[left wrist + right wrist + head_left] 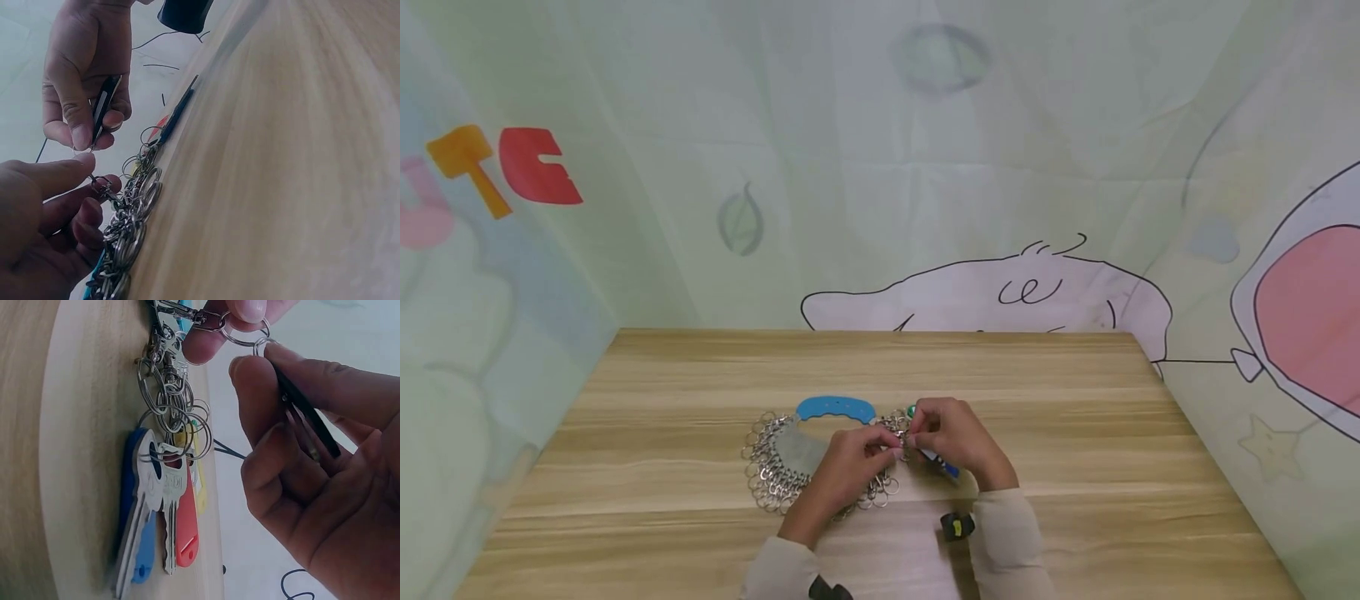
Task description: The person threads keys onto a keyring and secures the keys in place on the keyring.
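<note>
My left hand (pixel 853 458) pinches a split key ring (pixel 240 340) that hangs from a swivel clasp (pixel 178 309). Facing it, my right hand (pixel 955 433) holds a black key tag (pixel 309 419) between thumb and fingers, and its small ring meets the split ring at the fingertips. Under both hands lies a large key holder with a blue handle (pixel 837 407), a grey curved body (pixel 797 450) and many clasps and rings (pixel 763 479) around its edge. Keys with a blue tag (pixel 144 544), a red tag (pixel 187 531) and a yellow tag (pixel 200 487) hang from nearby rings.
The wooden table (pixel 662 417) carries the key holder near its middle. Printed cloth walls (pixel 820 183) stand behind the table and along both sides. Black wrist devices (pixel 957 526) sit at both sleeves. A green thing (pixel 912 411) shows beside the right hand, mostly hidden.
</note>
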The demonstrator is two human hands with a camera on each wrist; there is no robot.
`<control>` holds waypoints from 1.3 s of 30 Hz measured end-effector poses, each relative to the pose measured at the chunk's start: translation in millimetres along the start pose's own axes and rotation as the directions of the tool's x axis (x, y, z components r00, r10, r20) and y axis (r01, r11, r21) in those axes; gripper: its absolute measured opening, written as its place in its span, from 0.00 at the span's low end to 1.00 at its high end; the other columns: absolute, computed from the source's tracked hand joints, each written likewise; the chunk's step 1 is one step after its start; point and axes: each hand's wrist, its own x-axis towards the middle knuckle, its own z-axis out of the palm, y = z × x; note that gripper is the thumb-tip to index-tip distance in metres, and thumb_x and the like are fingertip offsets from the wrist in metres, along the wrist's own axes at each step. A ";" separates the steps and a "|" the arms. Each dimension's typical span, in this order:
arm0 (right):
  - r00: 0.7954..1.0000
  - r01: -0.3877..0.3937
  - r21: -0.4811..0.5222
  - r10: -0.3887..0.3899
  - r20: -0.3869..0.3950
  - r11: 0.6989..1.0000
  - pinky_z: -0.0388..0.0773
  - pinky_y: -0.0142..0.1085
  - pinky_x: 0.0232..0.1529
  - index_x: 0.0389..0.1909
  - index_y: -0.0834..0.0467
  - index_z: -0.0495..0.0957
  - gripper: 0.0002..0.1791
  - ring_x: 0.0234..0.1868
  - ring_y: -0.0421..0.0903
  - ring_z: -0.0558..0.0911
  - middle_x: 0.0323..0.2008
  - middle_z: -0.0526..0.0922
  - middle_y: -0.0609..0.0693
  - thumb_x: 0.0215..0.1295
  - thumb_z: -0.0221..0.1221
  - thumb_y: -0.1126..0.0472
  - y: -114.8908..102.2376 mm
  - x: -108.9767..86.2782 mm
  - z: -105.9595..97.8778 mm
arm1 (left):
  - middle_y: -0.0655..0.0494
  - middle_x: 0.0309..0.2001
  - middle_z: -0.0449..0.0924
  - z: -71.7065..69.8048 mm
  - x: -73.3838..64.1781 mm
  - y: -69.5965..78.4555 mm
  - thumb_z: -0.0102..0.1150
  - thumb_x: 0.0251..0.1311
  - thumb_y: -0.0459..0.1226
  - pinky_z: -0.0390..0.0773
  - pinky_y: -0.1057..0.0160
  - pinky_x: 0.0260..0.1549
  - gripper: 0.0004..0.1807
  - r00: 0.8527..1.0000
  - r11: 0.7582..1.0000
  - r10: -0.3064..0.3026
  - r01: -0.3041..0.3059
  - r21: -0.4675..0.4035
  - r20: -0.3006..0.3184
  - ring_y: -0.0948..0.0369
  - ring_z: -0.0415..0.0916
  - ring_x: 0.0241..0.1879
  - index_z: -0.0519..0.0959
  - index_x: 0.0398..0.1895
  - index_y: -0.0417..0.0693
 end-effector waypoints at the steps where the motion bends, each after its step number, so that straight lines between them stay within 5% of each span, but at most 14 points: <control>1: 1.000 0.003 0.003 -0.003 0.000 1.000 0.74 0.35 0.28 0.25 0.61 0.79 0.10 0.24 0.43 0.79 0.22 0.83 0.50 0.58 0.66 0.77 0.0 0.2 0.2 | 0.66 0.34 0.82 0.0 0.0 -0.2 0.68 0.63 0.37 0.77 0.63 0.33 0.04 1.000 1.000 0.000 0.000 0.000 0.001 0.66 0.76 0.32 0.85 0.36 0.46; 24: 0.999 0.053 -0.055 -0.052 0.013 0.997 0.77 0.36 0.32 0.22 0.57 0.79 0.13 0.26 0.38 0.80 0.24 0.83 0.42 0.56 0.68 0.75 -1.9 1.4 2.3 | 0.65 0.39 0.84 -1.1 -1.3 1.3 0.66 0.66 0.39 0.78 0.61 0.38 0.03 1.000 1.000 -0.026 0.026 0.012 0.014 0.66 0.79 0.37 0.85 0.37 0.50; 39: 0.997 0.048 -0.030 -0.046 0.065 0.998 0.77 0.37 0.32 0.24 0.58 0.79 0.11 0.29 0.41 0.81 0.29 0.85 0.51 0.57 0.67 0.76 -2.9 1.2 1.4 | 0.60 0.36 0.82 1.7 -0.1 2.3 0.68 0.63 0.36 0.76 0.64 0.28 0.04 0.998 0.999 -0.053 0.053 0.001 -0.030 0.64 0.75 0.30 0.82 0.36 0.52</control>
